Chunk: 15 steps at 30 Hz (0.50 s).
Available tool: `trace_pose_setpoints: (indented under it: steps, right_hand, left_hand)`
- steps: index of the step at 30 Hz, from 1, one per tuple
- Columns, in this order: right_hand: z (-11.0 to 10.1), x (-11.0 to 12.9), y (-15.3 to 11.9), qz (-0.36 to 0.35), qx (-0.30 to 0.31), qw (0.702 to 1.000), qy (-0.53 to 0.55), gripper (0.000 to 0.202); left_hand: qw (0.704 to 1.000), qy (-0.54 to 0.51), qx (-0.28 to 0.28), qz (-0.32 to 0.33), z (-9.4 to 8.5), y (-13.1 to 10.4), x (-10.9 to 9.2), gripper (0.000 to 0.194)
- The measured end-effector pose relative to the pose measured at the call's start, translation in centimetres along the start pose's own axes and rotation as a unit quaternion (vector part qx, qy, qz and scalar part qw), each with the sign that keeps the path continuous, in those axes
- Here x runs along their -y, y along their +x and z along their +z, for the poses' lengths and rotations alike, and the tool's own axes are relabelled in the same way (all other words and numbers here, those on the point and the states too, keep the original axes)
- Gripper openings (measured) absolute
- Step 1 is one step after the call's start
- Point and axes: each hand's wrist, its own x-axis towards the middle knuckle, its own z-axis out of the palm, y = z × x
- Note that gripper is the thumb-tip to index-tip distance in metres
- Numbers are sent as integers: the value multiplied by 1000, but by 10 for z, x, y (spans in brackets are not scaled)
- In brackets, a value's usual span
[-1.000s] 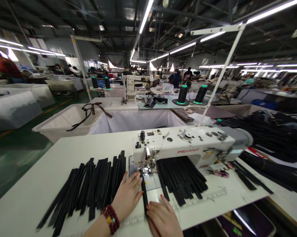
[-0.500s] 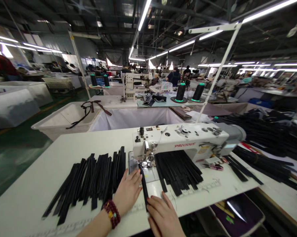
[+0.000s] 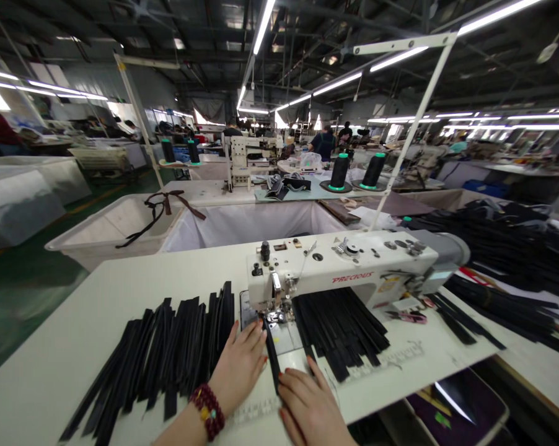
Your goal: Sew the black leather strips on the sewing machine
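A narrow black strip (image 3: 272, 356) runs from under the presser foot (image 3: 276, 316) of a white sewing machine (image 3: 316, 269) toward me. My left hand (image 3: 240, 365), with a dark red bead bracelet at the wrist, lies flat along the strip's left side. Its fingers are stretched out, and the fingertips touch the strip close to the foot. At the strip's near end, my right hand (image 3: 310, 402) has its fingers closed on it; the very end is hidden beneath. Many black strips (image 3: 168, 353) lie in a row left of my left hand. Another bundle of strips (image 3: 338, 328) sits under the machine arm.
Pink-handled snips (image 3: 408, 316) lie right of the machine. Behind the white table (image 3: 121, 285) stand a fabric-lined bin (image 3: 246, 223) and a white tub (image 3: 98, 226). Black thread cones (image 3: 339, 173) stand farther back. Dark pieces (image 3: 507, 248) are heaped at the right.
The view has shifted slightly, so the table appears a little lower and wider. Both hands keep nearly the same place on the strip, which stays under the foot.
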Motion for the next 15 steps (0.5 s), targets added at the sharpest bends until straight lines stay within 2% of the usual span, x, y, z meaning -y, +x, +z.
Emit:
trace_pose_setpoints:
  steps: [7,15]
  right_hand:
    - [-1,-8,25,13,18,1000,17,19]
    - [6,-22,45,13,100,995,-12,19]
  left_hand:
    - [1000,7,18,-12,3,9,7,39]
    - [999,9,27,-14,6,15,16,40]
